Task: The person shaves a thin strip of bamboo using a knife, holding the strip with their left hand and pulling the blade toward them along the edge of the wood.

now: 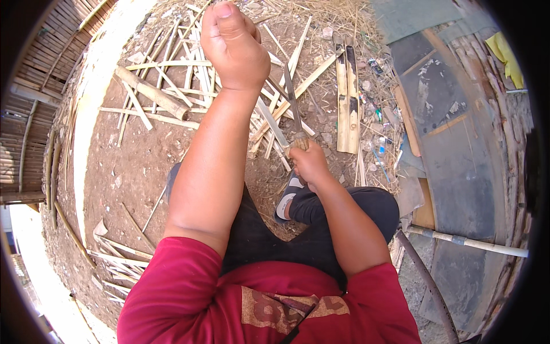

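My right hand (pixel 311 164) is wrapped round the wooden handle of a long-bladed knife (pixel 293 100), whose narrow dark blade points away from me over the bamboo strips. Raised high at the far edge of the view, my left hand (pixel 236 51) is closed in a fist with the thumb on top. Whatever its fingers may hold is hidden behind them. Beneath and around it, split bamboo strips (pixel 195 63) lie crisscrossed on the dirt. One pale strip (pixel 272 125) lies just left of the knife, near my right hand.
A round bamboo pole (pixel 152 93) rests at the left of the pile. Two split bamboo halves (pixel 348 109) with dark marks lie to the right. More strips (pixel 120 261) are heaped at lower left. Dark sheets (pixel 458 172) line the right side; a woven bamboo wall (pixel 34 74) stands left.
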`<state>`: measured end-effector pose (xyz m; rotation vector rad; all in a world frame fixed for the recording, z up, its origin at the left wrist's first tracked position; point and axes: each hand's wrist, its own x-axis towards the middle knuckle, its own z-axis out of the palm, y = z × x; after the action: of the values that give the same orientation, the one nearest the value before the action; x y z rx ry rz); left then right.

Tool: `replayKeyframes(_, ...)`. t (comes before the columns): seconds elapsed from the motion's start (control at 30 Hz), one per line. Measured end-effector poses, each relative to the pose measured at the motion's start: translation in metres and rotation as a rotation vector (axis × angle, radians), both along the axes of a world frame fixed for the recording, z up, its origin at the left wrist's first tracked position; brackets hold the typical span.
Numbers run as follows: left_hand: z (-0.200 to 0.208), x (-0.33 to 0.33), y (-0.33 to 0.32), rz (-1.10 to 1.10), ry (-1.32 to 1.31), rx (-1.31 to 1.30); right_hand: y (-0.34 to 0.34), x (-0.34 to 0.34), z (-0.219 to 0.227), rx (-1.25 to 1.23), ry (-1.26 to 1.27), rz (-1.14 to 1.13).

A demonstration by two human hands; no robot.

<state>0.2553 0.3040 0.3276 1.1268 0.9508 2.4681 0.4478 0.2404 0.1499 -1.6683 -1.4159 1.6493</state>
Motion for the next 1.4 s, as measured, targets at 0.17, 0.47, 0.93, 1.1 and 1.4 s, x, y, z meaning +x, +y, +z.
replayKeyframes(0.17, -0.01, -0.005, 0.014, 0.0, 0.014, 0.139, -0.009, -0.005, 0.038, 0.469, -0.003, -0.02)
replayKeyframes(0.47, -0.007, -0.008, 0.005, 0.059, 0.073, 0.002, 0.007, 0.002, -0.03, 0.376, -0.346, 0.119)
replayKeyframes(0.93, -0.01, -0.003, 0.003, -0.112, -0.104, 0.067, -0.006, 0.0, -0.021, 0.443, -0.398, 0.076)
replayKeyframes(1.1, -0.015, -0.009, 0.013, -0.07, -0.127, 0.078, 0.0, 0.0, -0.032, 0.357, -0.282, 0.076)
replayKeyframes(1.4, -0.002, 0.01, 0.01, -0.029, 0.0, 0.05, -0.007, 0.001, 0.005, -0.094, 0.27, -0.092)
